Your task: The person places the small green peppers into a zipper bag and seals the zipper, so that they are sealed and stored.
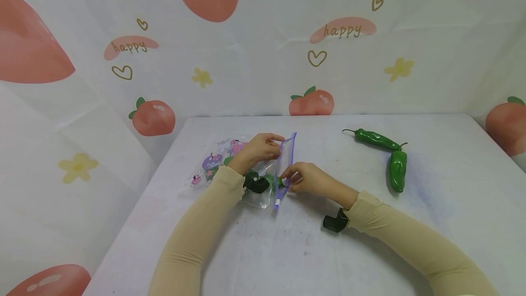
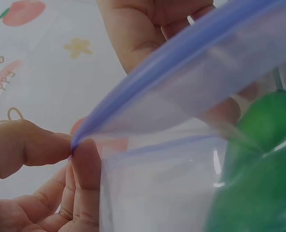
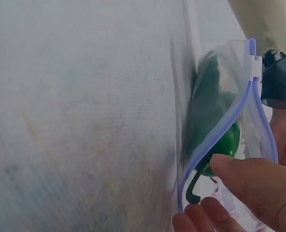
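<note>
A clear zip bag (image 1: pixel 263 201) with a purple rim and cartoon prints lies on the table, its mouth parted toward the right. Thumb and finger of my left hand (image 1: pixel 260 150) pinch the upper end of the rim. Inside the bag is a green pepper (image 3: pixel 226 145), its curved stem (image 3: pixel 195 186) at the mouth. At that mouth, my right hand (image 1: pixel 306 178) has its thumb against the pepper near the stem, with the fingertips apart from the thumb, close under the stem end. More green shows through the printed plastic, partly hidden by my left hand.
Two more green peppers, one lengthwise (image 1: pixel 376 139) and one upright in view (image 1: pixel 397 171), lie at the table's right. A white slider (image 3: pixel 254 67) sits at one end of the rim. Black wrist cameras (image 1: pixel 335 222) hang under both cuffs. A printed cloth (image 1: pixel 255 67) stands behind the table.
</note>
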Motion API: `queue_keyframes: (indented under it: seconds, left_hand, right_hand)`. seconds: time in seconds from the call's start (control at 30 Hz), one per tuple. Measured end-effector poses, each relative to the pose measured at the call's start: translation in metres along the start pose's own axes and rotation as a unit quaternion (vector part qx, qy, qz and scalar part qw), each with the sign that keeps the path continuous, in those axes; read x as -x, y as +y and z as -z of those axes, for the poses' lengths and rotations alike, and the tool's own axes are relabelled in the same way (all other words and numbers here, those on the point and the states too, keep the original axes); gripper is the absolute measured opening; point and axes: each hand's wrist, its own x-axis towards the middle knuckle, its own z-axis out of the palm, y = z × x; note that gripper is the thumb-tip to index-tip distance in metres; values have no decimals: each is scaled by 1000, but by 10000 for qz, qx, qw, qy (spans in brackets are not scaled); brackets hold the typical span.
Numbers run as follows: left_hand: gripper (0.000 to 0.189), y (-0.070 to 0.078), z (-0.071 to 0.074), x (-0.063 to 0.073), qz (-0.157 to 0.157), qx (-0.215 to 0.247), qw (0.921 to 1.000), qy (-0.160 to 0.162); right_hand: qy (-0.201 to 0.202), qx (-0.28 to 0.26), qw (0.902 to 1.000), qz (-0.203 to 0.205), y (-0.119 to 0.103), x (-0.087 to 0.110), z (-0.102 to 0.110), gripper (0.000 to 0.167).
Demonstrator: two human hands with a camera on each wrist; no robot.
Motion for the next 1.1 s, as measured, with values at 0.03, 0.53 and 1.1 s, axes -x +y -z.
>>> queue_keyframes:
  seconds: [0.03, 0.53, 1.1]
  left_hand:
    - [47, 0, 0, 0, 8, -2, 10000, 4]
    - [48, 2, 1, 1, 25, -42, 10000, -12]
    - [47, 1, 2, 0, 92, -188, 9998, 14]
  right_hand:
    - [-1, -10, 10000, -16, 0, 0, 0, 30]
    - [20, 44, 9992, -399, -1, -2, 2, 33]
    - [47, 147, 9991, -393, 0, -1, 6, 34]
